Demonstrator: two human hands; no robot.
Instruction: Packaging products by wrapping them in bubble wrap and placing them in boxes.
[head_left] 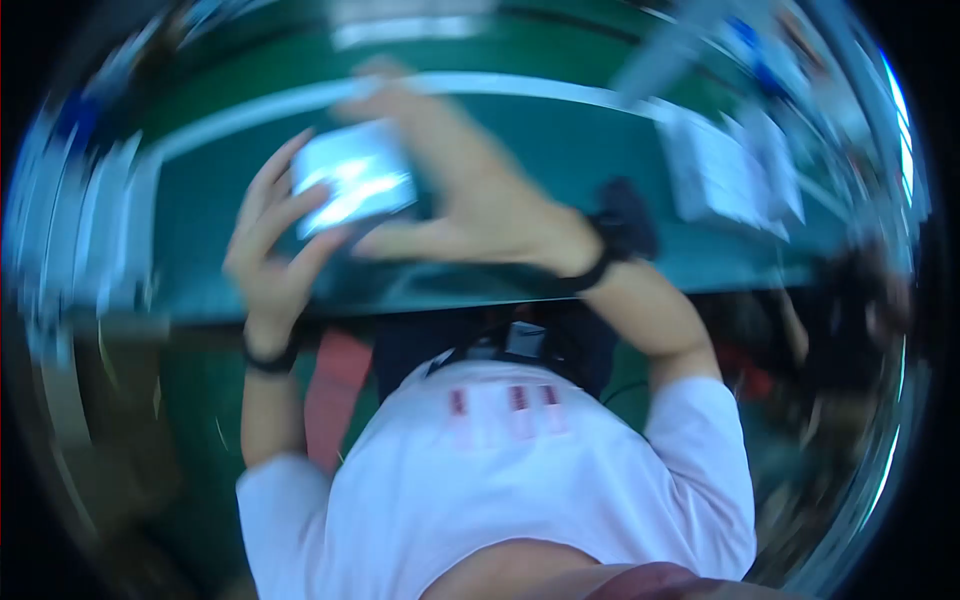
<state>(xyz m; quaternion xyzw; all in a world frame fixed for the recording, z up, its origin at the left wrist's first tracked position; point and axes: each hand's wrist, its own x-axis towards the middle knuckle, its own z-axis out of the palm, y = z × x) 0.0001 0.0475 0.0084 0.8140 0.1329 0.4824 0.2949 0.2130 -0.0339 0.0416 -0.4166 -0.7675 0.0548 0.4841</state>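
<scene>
The picture is heavily motion-blurred. Both my hands are raised over a green table [590, 150]. Between them is a small shiny, pale blue-white flat packet [352, 180]. My left hand [270, 245] cups its left and lower edge with fingers curled up around it. My right hand [460, 190] spans its top and right side, thumb beneath and fingers arched over. Both wrists wear dark bands. My white shirt fills the lower middle of the view.
White paper-like sheets [730, 170] lie on the green table at the right. Blurred pale objects [90, 230] stand along the left edge. A white stripe runs across the table's far side. The table's near edge crosses just below my hands.
</scene>
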